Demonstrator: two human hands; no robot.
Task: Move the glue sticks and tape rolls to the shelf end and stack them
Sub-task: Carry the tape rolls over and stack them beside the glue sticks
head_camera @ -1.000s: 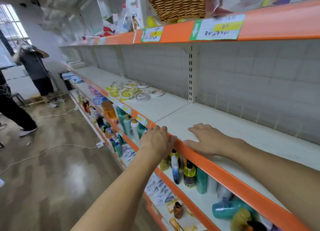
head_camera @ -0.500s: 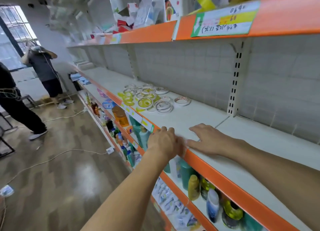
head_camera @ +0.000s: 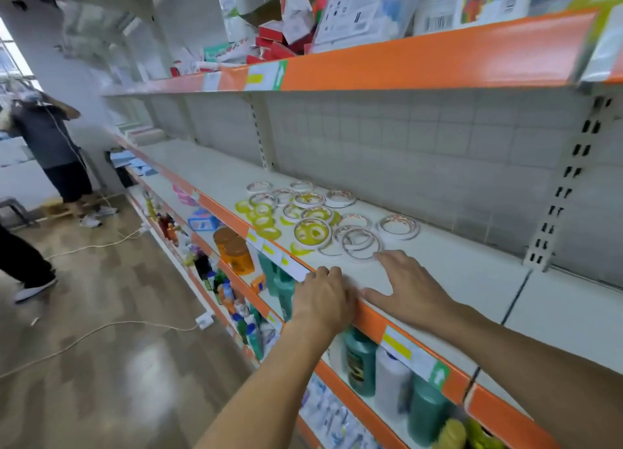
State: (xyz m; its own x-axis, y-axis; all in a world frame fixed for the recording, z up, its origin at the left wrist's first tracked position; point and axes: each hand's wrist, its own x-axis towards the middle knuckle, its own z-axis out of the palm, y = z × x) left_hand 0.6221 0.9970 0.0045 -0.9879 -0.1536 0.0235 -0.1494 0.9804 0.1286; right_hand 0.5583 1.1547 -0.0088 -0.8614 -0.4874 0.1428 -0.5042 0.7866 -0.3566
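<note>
Tape rolls (head_camera: 312, 221) lie flat just beyond both apparently empty hands, left (head_camera: 322, 302) and right (head_camera: 409, 288).

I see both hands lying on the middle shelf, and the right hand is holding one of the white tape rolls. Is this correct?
Not quite. In the head view the right hand holds nothing: it lies flat and open on the middle shelf, its fingertips just short of the nearest white tape rolls. The left hand does rest at the shelf's orange edge.
</note>
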